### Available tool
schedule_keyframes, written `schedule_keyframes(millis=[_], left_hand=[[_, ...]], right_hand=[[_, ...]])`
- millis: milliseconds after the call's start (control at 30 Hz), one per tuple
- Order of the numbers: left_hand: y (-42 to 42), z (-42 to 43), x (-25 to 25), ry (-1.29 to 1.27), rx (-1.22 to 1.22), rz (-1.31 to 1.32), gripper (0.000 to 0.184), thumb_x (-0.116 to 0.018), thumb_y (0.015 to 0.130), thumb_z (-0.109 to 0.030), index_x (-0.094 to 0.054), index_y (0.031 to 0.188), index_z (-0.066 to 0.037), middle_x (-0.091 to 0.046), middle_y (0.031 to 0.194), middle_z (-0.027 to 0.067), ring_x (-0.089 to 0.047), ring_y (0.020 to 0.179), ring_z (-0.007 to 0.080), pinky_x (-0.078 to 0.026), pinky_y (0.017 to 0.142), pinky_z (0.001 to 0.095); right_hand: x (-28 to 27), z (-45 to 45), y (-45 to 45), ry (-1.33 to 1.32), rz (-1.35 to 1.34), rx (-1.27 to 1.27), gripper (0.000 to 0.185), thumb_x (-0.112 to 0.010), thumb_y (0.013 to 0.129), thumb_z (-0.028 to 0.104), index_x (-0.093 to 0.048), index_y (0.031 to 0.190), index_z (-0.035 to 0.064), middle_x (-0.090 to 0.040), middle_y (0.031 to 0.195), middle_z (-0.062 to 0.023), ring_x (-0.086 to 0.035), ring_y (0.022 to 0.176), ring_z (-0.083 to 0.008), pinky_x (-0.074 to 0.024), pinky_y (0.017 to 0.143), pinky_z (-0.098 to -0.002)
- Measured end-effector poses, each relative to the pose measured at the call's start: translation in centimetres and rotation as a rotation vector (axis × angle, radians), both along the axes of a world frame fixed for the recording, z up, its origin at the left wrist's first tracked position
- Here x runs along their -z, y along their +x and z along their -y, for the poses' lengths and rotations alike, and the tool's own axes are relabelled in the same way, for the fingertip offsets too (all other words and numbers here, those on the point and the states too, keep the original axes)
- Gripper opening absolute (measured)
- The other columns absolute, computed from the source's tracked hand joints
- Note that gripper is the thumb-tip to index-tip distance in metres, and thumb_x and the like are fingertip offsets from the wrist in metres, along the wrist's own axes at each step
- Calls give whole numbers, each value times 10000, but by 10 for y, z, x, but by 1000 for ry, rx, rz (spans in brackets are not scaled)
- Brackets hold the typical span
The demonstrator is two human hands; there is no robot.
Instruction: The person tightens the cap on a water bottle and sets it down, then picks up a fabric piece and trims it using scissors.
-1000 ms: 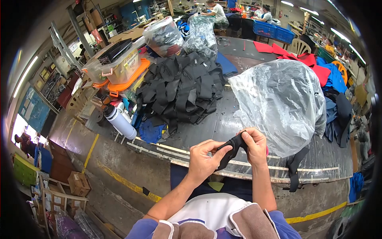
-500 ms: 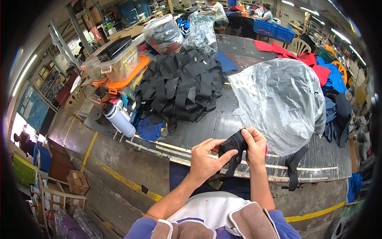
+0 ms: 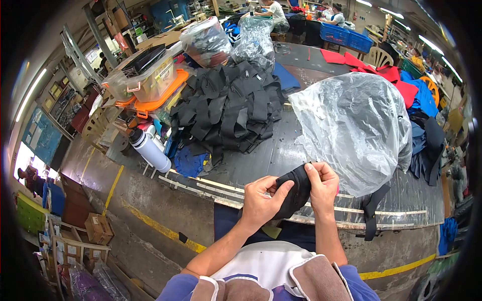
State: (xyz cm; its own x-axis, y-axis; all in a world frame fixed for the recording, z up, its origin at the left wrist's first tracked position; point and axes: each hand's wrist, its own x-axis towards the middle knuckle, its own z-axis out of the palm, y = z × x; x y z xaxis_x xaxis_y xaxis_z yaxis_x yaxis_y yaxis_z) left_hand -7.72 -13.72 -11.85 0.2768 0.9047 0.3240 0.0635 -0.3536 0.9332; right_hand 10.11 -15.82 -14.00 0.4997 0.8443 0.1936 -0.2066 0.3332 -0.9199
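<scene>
A black fabric piece with what looks like a zipper (image 3: 296, 190) is stretched between my two hands, just over the table's front edge. My left hand (image 3: 262, 199) is closed on its left end, thumb lying on top. The fingers of my right hand (image 3: 322, 184) pinch its upper right corner. Beyond my hands, a large heap of similar black pieces (image 3: 231, 108) covers part of the dark table (image 3: 246, 173). To the right of the heap lies a crumpled clear plastic bag (image 3: 351, 130). One black strip (image 3: 371, 210) hangs over the table edge at right.
A pale bottle (image 3: 149, 151) stands at the table's left edge beside a blue cloth (image 3: 191, 161). Behind it are clear bins with orange lids (image 3: 163, 95). Red fabric (image 3: 371, 70) and blue fabric (image 3: 422, 98) lie at far right. Co-workers sit in the background.
The black piece has been turned and spread flatter, with its lower end no longer dangling. My left thumb has shifted up along it; both hands stay in nearly the same place.
</scene>
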Motion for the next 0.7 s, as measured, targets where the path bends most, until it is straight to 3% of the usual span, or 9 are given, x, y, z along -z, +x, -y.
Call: schedule_keyframes(millis=[133, 433, 567, 700], left_hand=[[7, 3, -5, -78, -16, 126, 185, -839, 971, -138, -777, 925, 31, -703, 773, 5, -552, 682, 29, -438, 586, 239], [0, 0, -4, 8, 15, 56, 215, -770, 1038, -160, -771, 948, 36, -704, 777, -23, -554, 696, 34, -438, 592, 258], [-4, -1, -4, -42, 78, 91, 227, -744, 1055, -157, -766, 938, 36, -696, 764, -22, -557, 706, 45, -441, 605, 266], [-5, -4, 5, -258, 177, 225, 167, -783, 1009, -110, -780, 956, 48, -672, 723, 9, -588, 719, 50, -475, 628, 266]], right_hand=[[0, 0, -3, 18, 28, 23, 104, -769, 1027, 60, -712, 950, 20, -707, 835, 50, -579, 704, 19, -454, 631, -166], [-6, 8, -9, 8, 87, 55, 121, -745, 1043, 71, -699, 940, 28, -666, 818, 63, -542, 712, 7, -434, 635, -185], [-9, 10, -8, 14, 111, 70, 113, -746, 1042, 66, -698, 947, 28, -659, 830, 62, -537, 708, 5, -429, 631, -187], [-13, 12, -9, 51, 57, 50, 99, -747, 1040, 62, -700, 961, 26, -655, 846, 61, -539, 728, 5, -435, 646, -189]])
